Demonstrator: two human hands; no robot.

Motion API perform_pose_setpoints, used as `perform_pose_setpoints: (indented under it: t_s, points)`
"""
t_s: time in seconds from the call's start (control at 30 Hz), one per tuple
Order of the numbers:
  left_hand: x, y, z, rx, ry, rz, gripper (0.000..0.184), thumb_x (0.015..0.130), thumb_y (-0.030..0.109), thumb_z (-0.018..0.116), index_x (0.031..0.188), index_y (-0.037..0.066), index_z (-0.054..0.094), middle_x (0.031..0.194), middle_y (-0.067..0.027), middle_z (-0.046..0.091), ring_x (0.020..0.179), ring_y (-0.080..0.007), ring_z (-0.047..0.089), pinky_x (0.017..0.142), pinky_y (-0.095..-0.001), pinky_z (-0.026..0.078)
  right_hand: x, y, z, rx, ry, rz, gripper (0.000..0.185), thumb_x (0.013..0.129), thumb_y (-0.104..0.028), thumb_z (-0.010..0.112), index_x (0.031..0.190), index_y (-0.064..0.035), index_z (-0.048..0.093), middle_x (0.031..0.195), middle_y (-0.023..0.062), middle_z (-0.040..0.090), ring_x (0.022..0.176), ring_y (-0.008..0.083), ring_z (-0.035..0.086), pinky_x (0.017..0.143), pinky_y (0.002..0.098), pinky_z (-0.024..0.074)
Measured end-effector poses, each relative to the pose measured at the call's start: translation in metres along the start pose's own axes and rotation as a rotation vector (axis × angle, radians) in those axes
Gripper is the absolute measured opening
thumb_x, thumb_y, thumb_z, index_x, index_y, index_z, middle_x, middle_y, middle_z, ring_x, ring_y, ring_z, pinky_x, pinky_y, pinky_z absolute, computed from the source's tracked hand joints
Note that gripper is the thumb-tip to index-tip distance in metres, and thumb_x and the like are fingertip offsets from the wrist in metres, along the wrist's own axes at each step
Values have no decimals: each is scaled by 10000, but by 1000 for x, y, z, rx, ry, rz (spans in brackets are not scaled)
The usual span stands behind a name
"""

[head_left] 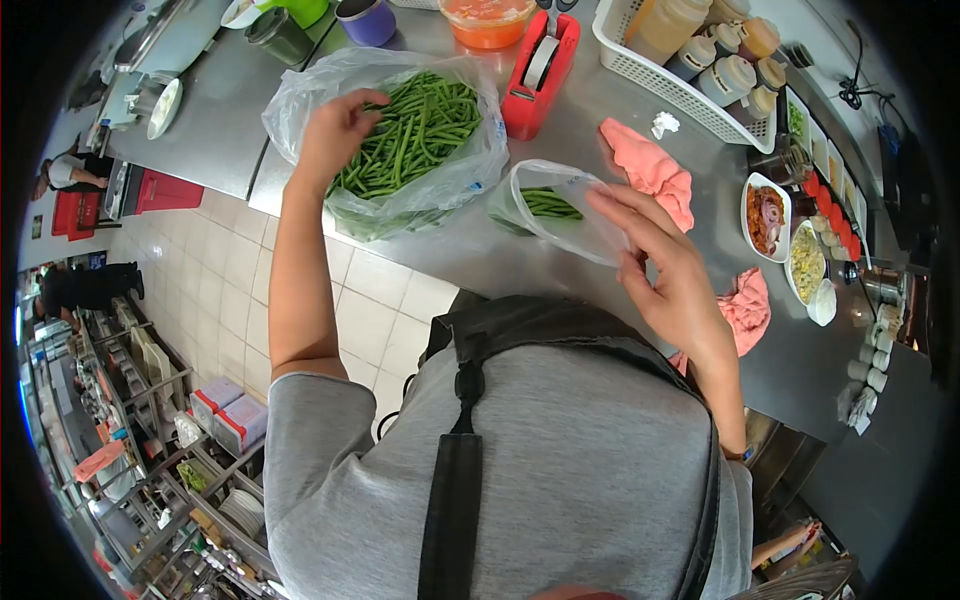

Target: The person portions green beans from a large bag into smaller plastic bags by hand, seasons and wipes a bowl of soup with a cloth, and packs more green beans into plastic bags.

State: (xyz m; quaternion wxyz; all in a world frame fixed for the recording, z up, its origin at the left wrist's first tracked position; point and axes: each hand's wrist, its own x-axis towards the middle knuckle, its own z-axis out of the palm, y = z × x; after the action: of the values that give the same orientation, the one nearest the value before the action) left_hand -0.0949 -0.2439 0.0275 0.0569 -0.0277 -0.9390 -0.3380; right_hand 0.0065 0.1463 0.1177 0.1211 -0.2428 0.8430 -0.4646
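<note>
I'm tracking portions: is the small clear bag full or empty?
Partly filled: green beans show inside the small bag, with bare plastic beside them.

pale tiled floor [225,262] between a steel counter [222,118] and crowded metal shelves [152,388], a red bin [168,193] nearby
</note>
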Motion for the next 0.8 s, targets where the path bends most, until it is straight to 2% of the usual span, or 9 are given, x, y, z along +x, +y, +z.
perform_pose_setpoints:
  t_s: [0.03,0.07,0.13,0.27,0.33,0.4,0.5,0.63,0.8]
  points:
    - [4,-10,8,46,-71,222,379,745,93,723,1116,67,650,832,-82,609,799,-223,573,734,-345,484,0,1,0,1,1,0,625,767,162,451,1337,-85,521,1343,101,497,1101,243,552,782,276,464]
    - [4,-11,20,47,-71,223,379,745,93,723,1116,67,650,832,-82,609,799,-223,573,734,-345,484,0,1,1,-6,7,-12,624,769,162,450,1337,-85,520,1344,100,496,1095,242,553,778,275,464]
    - [5,0,52,214,84,507,531,705,138,755,1195,30,581,1112,-152,591,1037,-318,542,915,-418,444,-1,2,0,-12,11,-20,622,771,161,450,1338,-84,518,1345,99,496,1089,241,554,775,274,463]
    - [19,1,102,213,-62,413,610,682,120,746,1249,43,534,1171,-193,543,1133,-389,480,1006,-434,375,-1,-1,2,19,-23,7,622,773,160,453,1340,-88,518,1348,99,493,1117,241,543,783,279,465]
    - [30,-12,119,174,111,435,567,653,142,769,1168,18,566,1211,-196,550,1118,-382,498,980,-448,404,-2,1,-3,7,-13,6,623,772,161,453,1339,-89,520,1350,99,492,1129,240,539,785,281,465]
    - [29,0,101,112,58,400,500,708,87,748,1171,12,572,1172,-167,581,1103,-330,543,960,-406,429,-6,5,-5,38,13,1,624,770,160,455,1336,-94,525,1351,102,493,1149,242,531,788,283,466]
    - [9,42,55,-507,-115,92,312,843,-19,646,1150,-13,593,1141,-71,641,1088,-165,578,955,-303,432,-9,11,-6,47,42,-8,620,768,160,457,1328,-96,532,1351,103,496,1151,245,531,786,284,467]
    - [2,40,33,-708,24,-9,287,861,-2,646,1143,3,590,1091,-59,656,1018,-153,611,930,-290,465,0,11,-3,61,42,-47,611,766,158,461,1316,-95,543,1345,102,502,1151,245,532,781,288,466]
    - [-7,42,25,-872,110,-156,228,877,48,665,1091,28,589,954,-35,628,916,-122,599,840,-265,483,16,5,4,67,40,-122,601,765,157,463,1301,-97,559,1328,87,514,955,199,575,667,270,442]
